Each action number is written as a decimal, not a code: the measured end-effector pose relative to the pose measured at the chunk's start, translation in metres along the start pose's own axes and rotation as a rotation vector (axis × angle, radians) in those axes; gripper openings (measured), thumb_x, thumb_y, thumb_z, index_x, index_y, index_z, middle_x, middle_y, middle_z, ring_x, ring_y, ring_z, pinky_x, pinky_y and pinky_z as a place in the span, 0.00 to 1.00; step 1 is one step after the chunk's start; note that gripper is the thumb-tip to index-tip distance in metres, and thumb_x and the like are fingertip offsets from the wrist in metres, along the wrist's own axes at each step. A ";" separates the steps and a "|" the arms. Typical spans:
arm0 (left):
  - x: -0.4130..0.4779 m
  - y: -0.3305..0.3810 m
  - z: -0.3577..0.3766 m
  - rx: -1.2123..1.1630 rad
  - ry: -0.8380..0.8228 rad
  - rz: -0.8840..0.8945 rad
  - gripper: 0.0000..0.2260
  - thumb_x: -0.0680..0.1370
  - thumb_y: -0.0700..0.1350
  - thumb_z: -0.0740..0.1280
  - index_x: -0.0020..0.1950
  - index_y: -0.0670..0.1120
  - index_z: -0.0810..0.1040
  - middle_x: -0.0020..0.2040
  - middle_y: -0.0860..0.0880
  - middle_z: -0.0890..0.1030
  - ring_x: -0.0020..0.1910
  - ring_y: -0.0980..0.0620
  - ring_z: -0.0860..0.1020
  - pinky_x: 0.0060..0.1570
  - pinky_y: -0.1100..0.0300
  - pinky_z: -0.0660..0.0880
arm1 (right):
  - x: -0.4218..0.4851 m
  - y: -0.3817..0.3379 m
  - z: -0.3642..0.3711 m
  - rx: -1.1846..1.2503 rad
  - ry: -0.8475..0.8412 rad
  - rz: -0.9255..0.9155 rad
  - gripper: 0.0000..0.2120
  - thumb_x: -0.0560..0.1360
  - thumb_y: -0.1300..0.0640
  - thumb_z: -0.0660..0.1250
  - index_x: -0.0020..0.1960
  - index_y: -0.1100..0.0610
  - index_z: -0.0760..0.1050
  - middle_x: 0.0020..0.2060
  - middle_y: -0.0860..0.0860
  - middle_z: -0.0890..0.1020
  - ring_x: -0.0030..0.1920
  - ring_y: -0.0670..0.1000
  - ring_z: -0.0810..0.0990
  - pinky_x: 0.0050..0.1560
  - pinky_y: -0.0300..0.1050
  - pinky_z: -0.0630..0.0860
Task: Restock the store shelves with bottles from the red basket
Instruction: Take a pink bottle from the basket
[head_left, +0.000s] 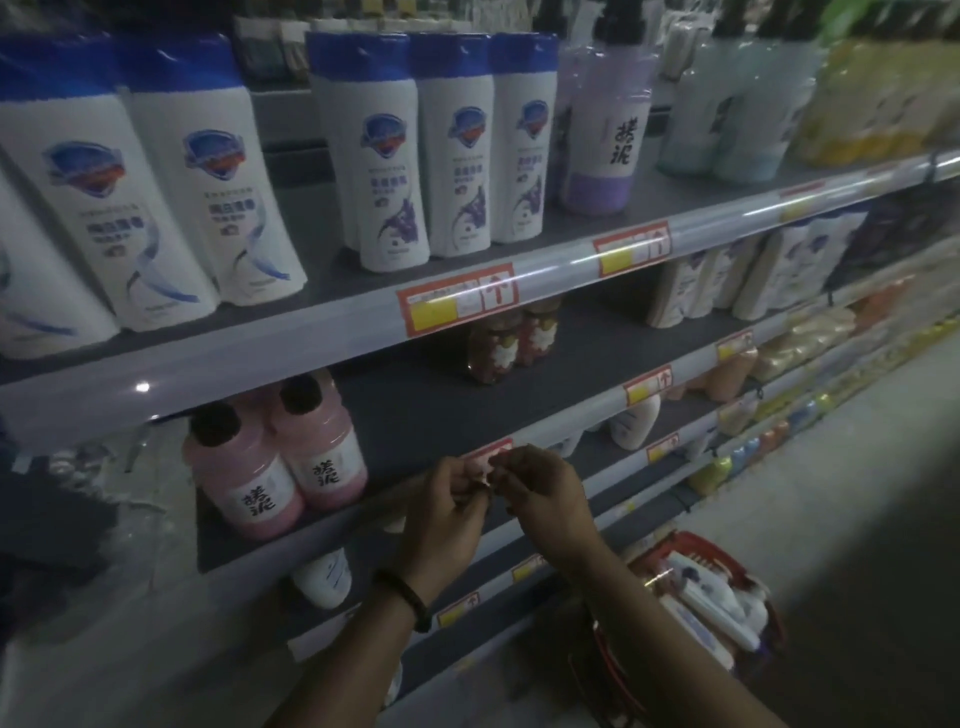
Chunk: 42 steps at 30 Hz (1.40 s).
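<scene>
My left hand (445, 512) and my right hand (545, 491) meet at the front rail of the middle shelf (426, 410). Both pinch a red and white price tag (485, 460) clipped on that rail. Neither hand holds a bottle. The red basket (696, 551) sits on the floor at lower right, below my right forearm, with several white bottles (711, 597) lying in it. Two pink bottles with black caps (275, 457) stand on the middle shelf to the left of my hands.
White bottles with blue caps (447, 150) line the upper shelf, with a purple bottle (608, 124) beside them. Two dark red bottles (511, 338) stand deep on the middle shelf. More white bottles (727, 280) fill the right. The aisle floor (857, 467) stretches away at right.
</scene>
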<state>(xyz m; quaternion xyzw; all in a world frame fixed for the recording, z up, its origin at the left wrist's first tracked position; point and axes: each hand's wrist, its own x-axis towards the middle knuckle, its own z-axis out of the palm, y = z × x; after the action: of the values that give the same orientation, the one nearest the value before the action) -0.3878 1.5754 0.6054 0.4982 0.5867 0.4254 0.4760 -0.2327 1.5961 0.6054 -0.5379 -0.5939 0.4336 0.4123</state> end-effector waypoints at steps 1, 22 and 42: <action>0.001 0.000 0.009 0.010 -0.023 -0.002 0.08 0.83 0.42 0.68 0.57 0.55 0.76 0.54 0.49 0.84 0.51 0.50 0.84 0.49 0.53 0.83 | -0.005 0.005 -0.009 0.008 0.013 0.011 0.04 0.84 0.56 0.69 0.53 0.52 0.83 0.46 0.48 0.87 0.47 0.50 0.86 0.50 0.57 0.85; 0.005 0.010 0.235 0.151 -0.267 -0.060 0.07 0.82 0.46 0.68 0.56 0.58 0.77 0.54 0.53 0.82 0.54 0.53 0.82 0.48 0.53 0.82 | -0.068 0.102 -0.212 0.189 0.340 0.215 0.06 0.83 0.61 0.70 0.58 0.55 0.83 0.47 0.50 0.88 0.47 0.50 0.88 0.48 0.49 0.86; 0.050 -0.032 0.377 0.265 -0.375 -0.202 0.07 0.82 0.39 0.67 0.53 0.52 0.78 0.49 0.51 0.83 0.45 0.52 0.84 0.37 0.61 0.78 | -0.075 0.223 -0.322 0.215 0.570 0.430 0.02 0.81 0.59 0.74 0.50 0.57 0.83 0.43 0.56 0.87 0.44 0.60 0.87 0.48 0.65 0.84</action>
<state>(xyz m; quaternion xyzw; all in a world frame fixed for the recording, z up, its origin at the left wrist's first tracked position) -0.0255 1.6301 0.4982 0.5653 0.5856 0.1954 0.5471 0.1436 1.5548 0.4818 -0.7030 -0.2800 0.4030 0.5147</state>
